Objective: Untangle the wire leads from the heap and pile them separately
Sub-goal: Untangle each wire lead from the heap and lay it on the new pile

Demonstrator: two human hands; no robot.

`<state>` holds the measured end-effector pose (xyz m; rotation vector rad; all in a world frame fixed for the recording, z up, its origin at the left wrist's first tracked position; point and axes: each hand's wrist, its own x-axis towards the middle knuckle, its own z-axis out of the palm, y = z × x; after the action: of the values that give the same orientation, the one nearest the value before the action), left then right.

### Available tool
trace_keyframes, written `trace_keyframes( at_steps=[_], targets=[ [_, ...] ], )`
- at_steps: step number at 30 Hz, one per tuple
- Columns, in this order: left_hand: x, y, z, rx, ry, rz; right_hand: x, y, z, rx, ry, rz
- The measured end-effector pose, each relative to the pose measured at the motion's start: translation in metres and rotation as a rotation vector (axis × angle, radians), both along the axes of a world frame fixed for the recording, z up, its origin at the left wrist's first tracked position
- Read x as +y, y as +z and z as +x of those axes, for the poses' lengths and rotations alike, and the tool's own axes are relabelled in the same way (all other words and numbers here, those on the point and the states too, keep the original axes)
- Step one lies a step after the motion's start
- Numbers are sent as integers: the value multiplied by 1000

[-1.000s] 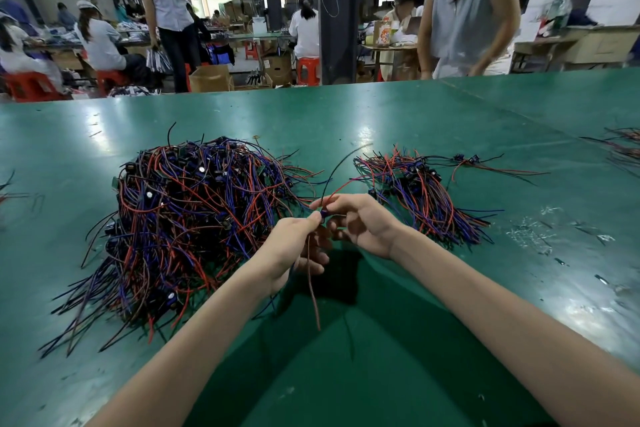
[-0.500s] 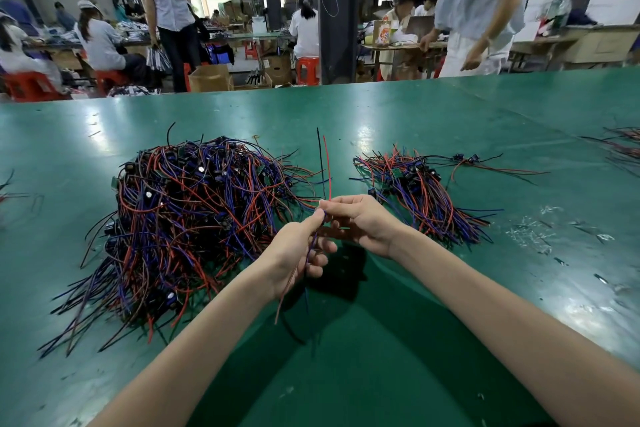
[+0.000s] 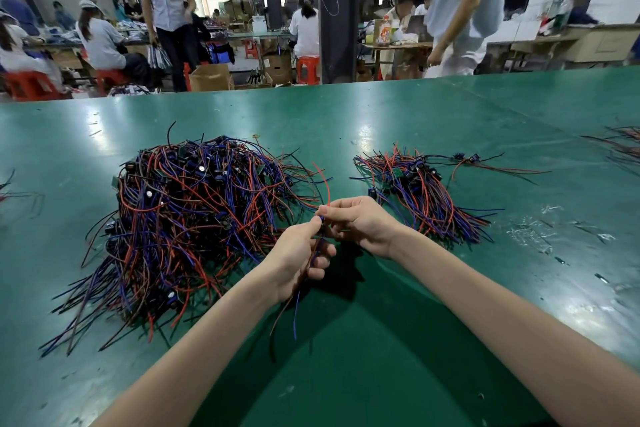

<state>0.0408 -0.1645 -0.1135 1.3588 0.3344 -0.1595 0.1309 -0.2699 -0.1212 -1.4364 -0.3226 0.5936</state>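
Closely together, pinches one wire lead in left hand and right hand, above table between heap and pile; cannot read blurred print on far carton.

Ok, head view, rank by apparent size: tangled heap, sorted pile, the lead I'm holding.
1. tangled heap
2. sorted pile
3. held lead, partly hidden by left hand and right hand

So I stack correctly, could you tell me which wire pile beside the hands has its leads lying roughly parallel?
The smaller pile right of the right hand; its leads fan out together, while the big left heap is a tangled mound.
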Motion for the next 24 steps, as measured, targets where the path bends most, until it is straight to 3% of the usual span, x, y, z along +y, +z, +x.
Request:
trace_keyframes(
  at_steps=[24],
  targets=[
    [0,-2,1,-67,24,-13,-1,1,2,55,28,110]
  ],
)
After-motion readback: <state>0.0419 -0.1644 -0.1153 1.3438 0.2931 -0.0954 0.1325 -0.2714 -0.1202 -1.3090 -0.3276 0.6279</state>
